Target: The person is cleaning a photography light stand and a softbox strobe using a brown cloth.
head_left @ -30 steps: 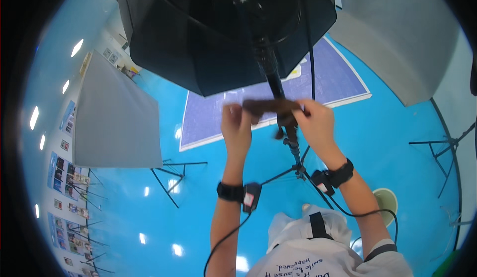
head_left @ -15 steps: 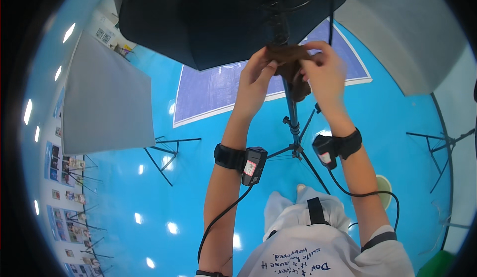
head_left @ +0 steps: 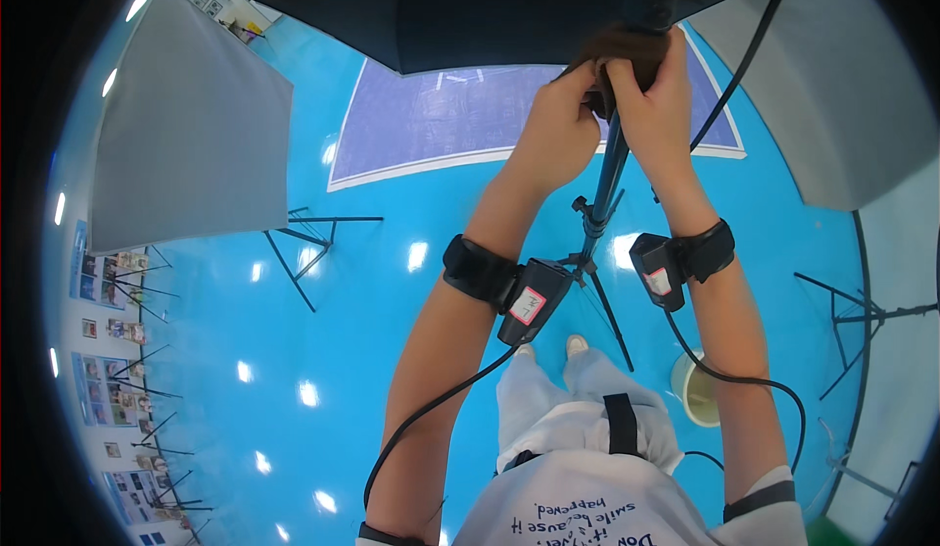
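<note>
Both my hands are closed on a brown cloth (head_left: 627, 48) at the top of a black light stand (head_left: 613, 159), just below a large black softbox (head_left: 470, 17). My left hand (head_left: 563, 127) grips it on the left of the pole, fingers curled in. My right hand (head_left: 654, 105) holds it on the right, thumb pressed toward the pole and fingers reaching up behind. The cloth is bunched against the pole, its upper part blurred. How far it goes round the pole is hidden by my hands. Each wrist wears a strapped black device (head_left: 535, 301) with a cable.
A black cable (head_left: 749, 68) hangs right of the pole. Grey panels on stands rise at the left (head_left: 196, 125) and right (head_left: 832, 86). A purple mat (head_left: 421, 135) lies ahead on the blue floor. A pale bucket (head_left: 699, 399) stands by my right leg, with a tripod (head_left: 857, 326) farther right.
My view has shifted. My hands are higher and farther right in it, still at the pole. The cloth, which hung down between them, is now bunched up against the pole.
</note>
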Motion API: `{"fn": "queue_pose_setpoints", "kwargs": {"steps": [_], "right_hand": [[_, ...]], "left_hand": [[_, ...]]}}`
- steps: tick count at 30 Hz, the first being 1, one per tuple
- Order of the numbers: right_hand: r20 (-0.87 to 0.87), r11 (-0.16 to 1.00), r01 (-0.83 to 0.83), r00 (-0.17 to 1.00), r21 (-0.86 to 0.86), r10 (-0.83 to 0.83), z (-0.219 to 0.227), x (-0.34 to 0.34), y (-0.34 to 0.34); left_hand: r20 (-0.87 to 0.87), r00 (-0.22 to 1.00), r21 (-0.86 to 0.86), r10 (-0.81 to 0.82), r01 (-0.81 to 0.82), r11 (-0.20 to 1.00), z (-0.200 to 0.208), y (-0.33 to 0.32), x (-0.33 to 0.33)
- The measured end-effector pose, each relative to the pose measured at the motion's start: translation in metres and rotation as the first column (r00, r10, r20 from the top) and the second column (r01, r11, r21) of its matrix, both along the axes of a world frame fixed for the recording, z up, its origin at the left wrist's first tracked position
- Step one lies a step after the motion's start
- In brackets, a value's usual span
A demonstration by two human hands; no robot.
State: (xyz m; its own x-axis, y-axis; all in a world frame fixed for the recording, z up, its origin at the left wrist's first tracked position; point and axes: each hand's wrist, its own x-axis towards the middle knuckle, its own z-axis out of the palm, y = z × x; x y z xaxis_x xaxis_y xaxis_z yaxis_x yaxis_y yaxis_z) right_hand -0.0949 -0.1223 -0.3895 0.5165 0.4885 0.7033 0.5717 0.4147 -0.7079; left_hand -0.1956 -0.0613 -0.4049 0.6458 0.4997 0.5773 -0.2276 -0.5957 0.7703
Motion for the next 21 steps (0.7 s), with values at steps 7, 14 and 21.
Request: {"fn": "queue_pose_setpoints", "kwargs": {"steps": [7, 14, 21], "right_hand": [[-0.002, 1.000, -0.023, 1.000, 0.012, 0.023, -0.048, -0.002, -0.001], [-0.243, 0.957, -0.092, 0.970, -0.274, 0.023, -0.178, 0.002, -0.032], [-0.238, 0.842, -0.063, 0.968, -0.536, -0.079, -0.251, -0.015, -0.043]], "left_hand": [[0.073, 0.992, 0.063, 0.105, -0.109, 0.992, -0.054, -0.015, -0.003], [-0.345, 0.921, -0.111, 0.181, -0.231, 0.967, -0.185, -0.056, -0.021], [-0.609, 0.786, -0.354, 0.109, -0.392, 0.849, -0.315, -0.142, -0.130]]}}
